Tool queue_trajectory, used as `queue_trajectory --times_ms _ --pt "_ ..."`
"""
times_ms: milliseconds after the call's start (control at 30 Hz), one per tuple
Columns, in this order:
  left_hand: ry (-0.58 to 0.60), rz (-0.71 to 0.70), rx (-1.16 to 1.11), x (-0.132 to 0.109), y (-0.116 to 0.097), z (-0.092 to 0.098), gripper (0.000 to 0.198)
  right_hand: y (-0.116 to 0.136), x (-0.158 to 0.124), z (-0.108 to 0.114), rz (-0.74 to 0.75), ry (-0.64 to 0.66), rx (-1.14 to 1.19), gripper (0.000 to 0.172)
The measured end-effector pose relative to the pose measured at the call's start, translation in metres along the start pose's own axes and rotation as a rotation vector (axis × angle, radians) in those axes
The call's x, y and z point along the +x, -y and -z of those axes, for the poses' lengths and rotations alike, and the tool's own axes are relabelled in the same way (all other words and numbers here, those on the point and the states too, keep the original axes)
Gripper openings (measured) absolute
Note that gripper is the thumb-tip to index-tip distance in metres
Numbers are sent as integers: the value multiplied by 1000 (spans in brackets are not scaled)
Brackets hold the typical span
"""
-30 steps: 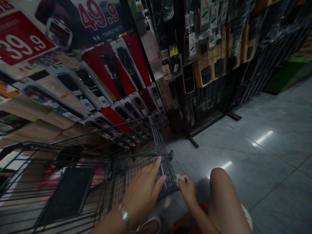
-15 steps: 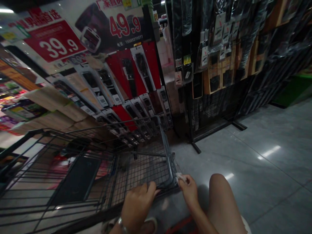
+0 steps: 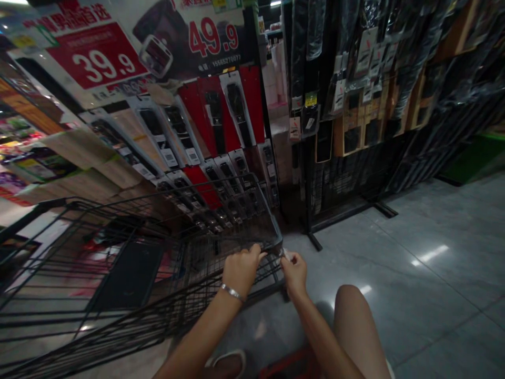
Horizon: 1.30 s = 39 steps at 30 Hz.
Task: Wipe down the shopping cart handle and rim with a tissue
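A dark wire shopping cart (image 3: 126, 310) stands in front of me and reaches to the left. My left hand (image 3: 242, 268), with a silver bracelet at its wrist, is wrapped round the cart's top rail near the right corner. Just right of that corner, my right hand (image 3: 295, 271) pinches a small crumpled white wipe or tissue (image 3: 287, 255), held close against the cart's frame. Inside the cart there is a black panel (image 3: 128, 276); pinkish things are seen dimly beside it.
Behind the cart, a display rack holds packaged belts (image 3: 239, 110) under price signs (image 3: 104, 58). To its right stands a black rack (image 3: 347, 179) with hanging goods, its feet (image 3: 315, 241) jutting onto the grey tiled floor (image 3: 418, 295). A green-sided stand (image 3: 473, 158) is at far right.
Both hands have moved up and away from me in the view, along with the cart's right corner. The left hand still grips the rail, and the right still pinches the white piece.
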<state>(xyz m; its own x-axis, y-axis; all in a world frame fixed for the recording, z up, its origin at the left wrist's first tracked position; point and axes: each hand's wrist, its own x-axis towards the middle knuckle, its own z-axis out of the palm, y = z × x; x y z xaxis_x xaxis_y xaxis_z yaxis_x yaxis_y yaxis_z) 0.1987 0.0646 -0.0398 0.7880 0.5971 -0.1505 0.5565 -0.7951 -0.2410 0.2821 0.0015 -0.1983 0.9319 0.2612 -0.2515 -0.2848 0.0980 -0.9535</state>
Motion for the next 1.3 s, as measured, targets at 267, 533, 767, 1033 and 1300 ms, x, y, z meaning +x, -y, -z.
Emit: queue_trajectory --times_ms 267,533,767,1033,1300 --pt "22 92 -38 38 -3 13 40 10 23 -25 24 -77 99 16" --pt "37 4 -58 65 10 17 45 8 15 -61 210 24 97 14" --pt "64 -90 -136 68 25 12 42 1 14 -64 255 -61 28 11" --pt "155 -240 -253 72 47 8 29 -12 12 -58 136 -132 64 12" --pt "146 -232 -218 70 46 3 27 -31 19 -60 -115 -171 242 20"
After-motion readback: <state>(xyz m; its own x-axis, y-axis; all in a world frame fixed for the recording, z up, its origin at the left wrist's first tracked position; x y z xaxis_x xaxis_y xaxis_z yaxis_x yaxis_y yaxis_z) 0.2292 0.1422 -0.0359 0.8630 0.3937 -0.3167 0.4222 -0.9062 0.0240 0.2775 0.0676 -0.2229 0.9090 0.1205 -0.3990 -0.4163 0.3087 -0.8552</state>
